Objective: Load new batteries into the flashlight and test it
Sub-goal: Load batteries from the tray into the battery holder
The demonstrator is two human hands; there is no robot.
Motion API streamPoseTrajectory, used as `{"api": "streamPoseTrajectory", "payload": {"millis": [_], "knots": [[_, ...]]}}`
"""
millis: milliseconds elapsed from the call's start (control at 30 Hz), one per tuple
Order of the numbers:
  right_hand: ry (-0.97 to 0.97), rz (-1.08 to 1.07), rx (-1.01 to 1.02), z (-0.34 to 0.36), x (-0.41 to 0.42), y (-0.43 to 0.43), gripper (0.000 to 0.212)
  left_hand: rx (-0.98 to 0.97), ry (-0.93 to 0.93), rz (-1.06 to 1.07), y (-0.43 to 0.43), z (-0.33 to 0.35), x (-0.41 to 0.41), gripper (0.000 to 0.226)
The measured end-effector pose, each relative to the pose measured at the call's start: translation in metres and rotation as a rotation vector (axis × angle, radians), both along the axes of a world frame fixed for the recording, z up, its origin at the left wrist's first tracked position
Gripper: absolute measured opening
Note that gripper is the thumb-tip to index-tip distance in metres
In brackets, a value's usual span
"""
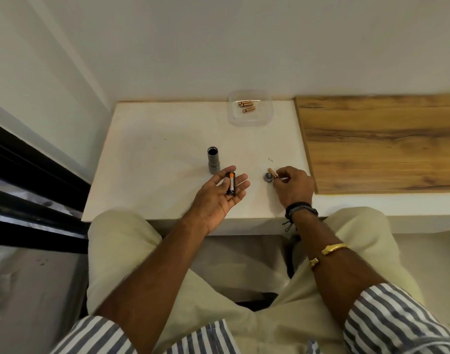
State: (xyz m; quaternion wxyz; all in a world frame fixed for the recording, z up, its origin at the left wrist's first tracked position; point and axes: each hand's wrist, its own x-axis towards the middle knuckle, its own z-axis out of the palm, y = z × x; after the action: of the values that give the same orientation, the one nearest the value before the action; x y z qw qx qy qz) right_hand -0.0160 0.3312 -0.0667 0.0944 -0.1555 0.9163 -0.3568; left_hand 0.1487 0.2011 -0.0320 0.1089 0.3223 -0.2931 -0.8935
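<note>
The grey flashlight body (pixel 213 161) stands upright on the white table (pixel 162 149) with its open end up. My left hand (pixel 221 198) lies palm up just to its right, and the black battery holder (pixel 230 183) with an orange-labelled battery in it rests across the fingers. My right hand (pixel 293 185) pinches a copper-coloured battery (pixel 273 172) just above the table. The round flashlight cap (pixel 268 177) lies right next to that battery's tip.
A clear plastic tray (pixel 250 117) at the back of the table holds three more copper batteries (pixel 246 106). A wooden board (pixel 382 141) covers the surface to the right. A white wall runs behind, and a dark frame stands at the left.
</note>
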Motion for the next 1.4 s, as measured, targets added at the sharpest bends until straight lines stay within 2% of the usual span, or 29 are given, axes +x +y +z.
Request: {"api": "streamPoseTrajectory", "payload": {"millis": [200, 300, 400, 500, 600, 733, 867, 1033, 1167, 1333, 1400], "knots": [[0.058, -0.003, -0.005, 0.005, 0.004, 0.001, 0.026, -0.026, 0.059, -0.029, 0.0, 0.001, 0.002, 0.03], [0.083, 0.0, -0.115, 0.019, 0.017, -0.003, 0.02, -0.091, 0.049, -0.051, 0.0, 0.001, 0.003, 0.029], [-0.113, 0.023, -0.352, 0.035, 0.036, -0.01, 0.012, -0.16, 0.024, -0.048, 0.0, 0.0, 0.004, 0.028], [-0.305, 0.159, -0.484, 0.045, 0.053, -0.014, 0.016, -0.15, 0.031, -0.014, 0.0, 0.0, 0.005, 0.028], [-0.285, 0.292, -0.457, 0.049, 0.06, -0.016, 0.021, -0.151, 0.015, 0.027, -0.001, 0.001, 0.007, 0.028], [-0.258, 0.321, -0.42, 0.047, 0.063, -0.018, 0.019, -0.192, -0.014, 0.031, -0.001, 0.002, 0.007, 0.025], [-0.371, 0.293, -0.462, 0.046, 0.066, -0.019, 0.025, -0.209, -0.003, 0.015, 0.001, 0.001, 0.007, 0.024], [-0.499, 0.23, -0.489, 0.045, 0.063, -0.018, 0.022, -0.243, -0.01, 0.009, 0.002, 0.001, 0.007, 0.025], [-0.386, 0.31, -0.4, 0.047, 0.061, -0.016, 0.026, -0.268, -0.026, 0.007, 0.002, 0.0, 0.007, 0.025], [-0.439, 0.25, -0.431, 0.046, 0.063, -0.016, 0.024, -0.267, -0.024, 0.024, 0.001, -0.003, 0.006, 0.025], [-0.343, 0.31, -0.364, 0.045, 0.062, -0.016, 0.028, -0.276, -0.049, 0.025, 0.0, -0.004, 0.006, 0.025]]}}
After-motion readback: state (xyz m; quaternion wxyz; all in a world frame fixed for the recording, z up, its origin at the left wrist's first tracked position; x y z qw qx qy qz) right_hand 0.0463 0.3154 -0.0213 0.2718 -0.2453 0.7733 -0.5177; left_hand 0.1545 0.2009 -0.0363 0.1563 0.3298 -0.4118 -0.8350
